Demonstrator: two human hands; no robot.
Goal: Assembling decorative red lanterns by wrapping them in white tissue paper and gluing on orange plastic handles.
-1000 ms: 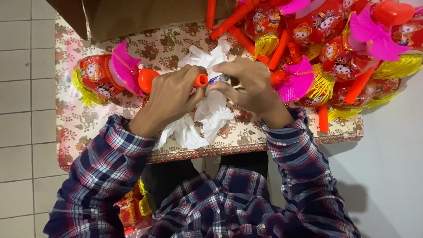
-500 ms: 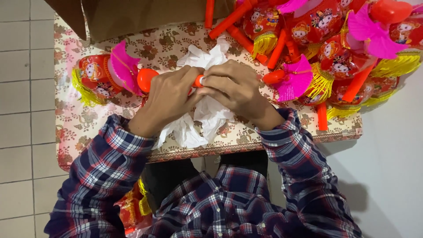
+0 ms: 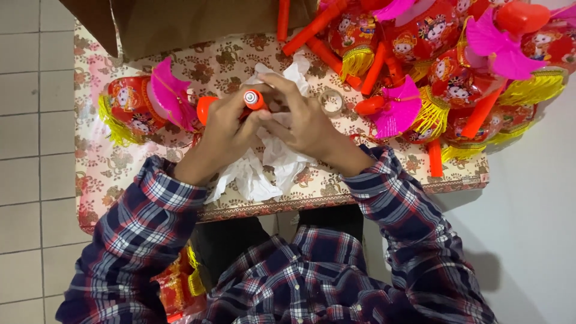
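My left hand (image 3: 225, 129) grips an orange-red plastic handle tube (image 3: 254, 99), its open white end facing up. It belongs to a red toy lantern (image 3: 129, 108) with a pink fan and yellow fringe lying at the table's left. My right hand (image 3: 300, 120) is curled right beside the tube's end, fingers touching it and my left hand. Whether it pinches anything small is hidden. Crumpled white tissue paper (image 3: 264, 162) lies under both hands.
A pile of red lanterns (image 3: 444, 66) with pink fans, yellow fringes and orange handle sticks fills the table's right half. A clear tape roll (image 3: 331, 102) lies by my right hand. A brown cardboard box (image 3: 198, 21) stands at the back. The floral tablecloth (image 3: 108, 174) covers the table.
Both hands stayed together over the tissue paper. The tube's white end now points up toward the camera, and my right hand's fingers have shifted around it.
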